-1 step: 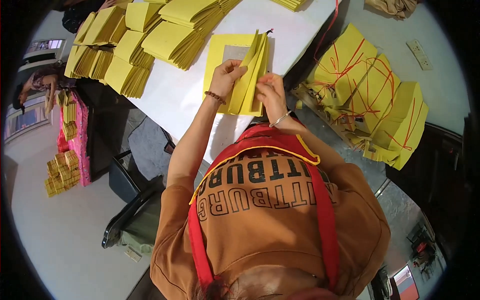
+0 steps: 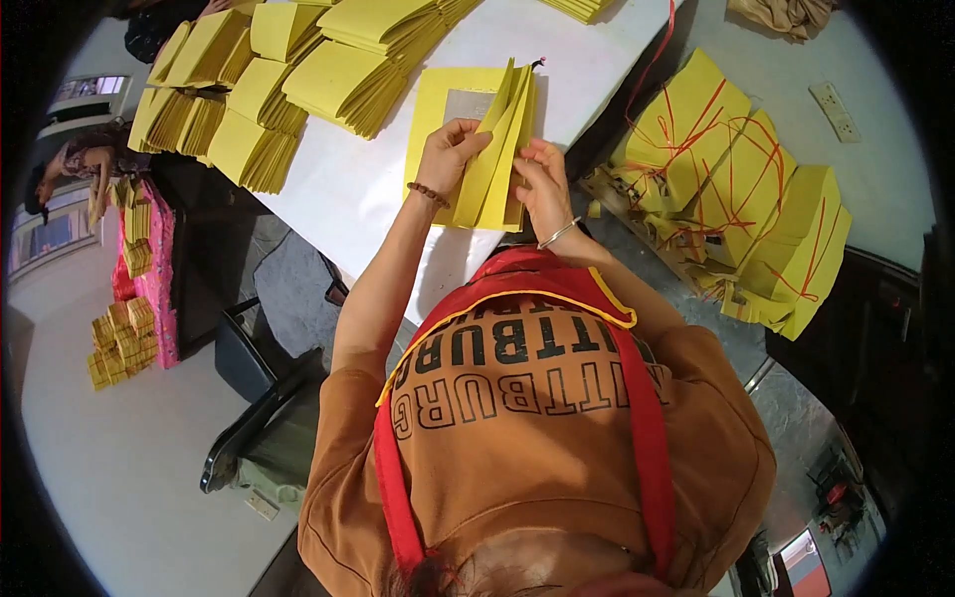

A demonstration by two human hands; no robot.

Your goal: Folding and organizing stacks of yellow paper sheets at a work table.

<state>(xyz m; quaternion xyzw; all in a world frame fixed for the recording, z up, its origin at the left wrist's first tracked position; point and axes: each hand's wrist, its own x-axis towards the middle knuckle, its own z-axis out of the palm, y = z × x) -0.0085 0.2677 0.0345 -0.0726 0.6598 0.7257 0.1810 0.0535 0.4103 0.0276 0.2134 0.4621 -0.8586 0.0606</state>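
Note:
A yellow folded paper piece point(image 2: 423, 99) with a grey panel lies on the white table in front of me, its upright flaps standing up like pleats. My left hand point(image 2: 453, 159) pinches one of these flaps between thumb and fingers; a beaded bracelet is on that wrist. At the right edge of the folds is my right hand point(image 2: 542, 184), its fingers loosely bent and apart, fingertips beside the paper. Whether they touch it is hard to see. A dark-tipped bit point(image 2: 538, 63) sticks out at the top of the folds.
Stacks of folded yellow paper point(image 2: 343, 85) cover the far left of the white table point(image 2: 328, 214). To the right sit yellow bundles point(image 2: 731, 164) with red cords. A black chair point(image 2: 249, 373) stands at left, near a pink-covered table point(image 2: 164, 279). Another person point(image 2: 85, 164) is farther left.
My right hand has shifted slightly to the right and its fingers have loosened. The left hand keeps its pinch on the flap.

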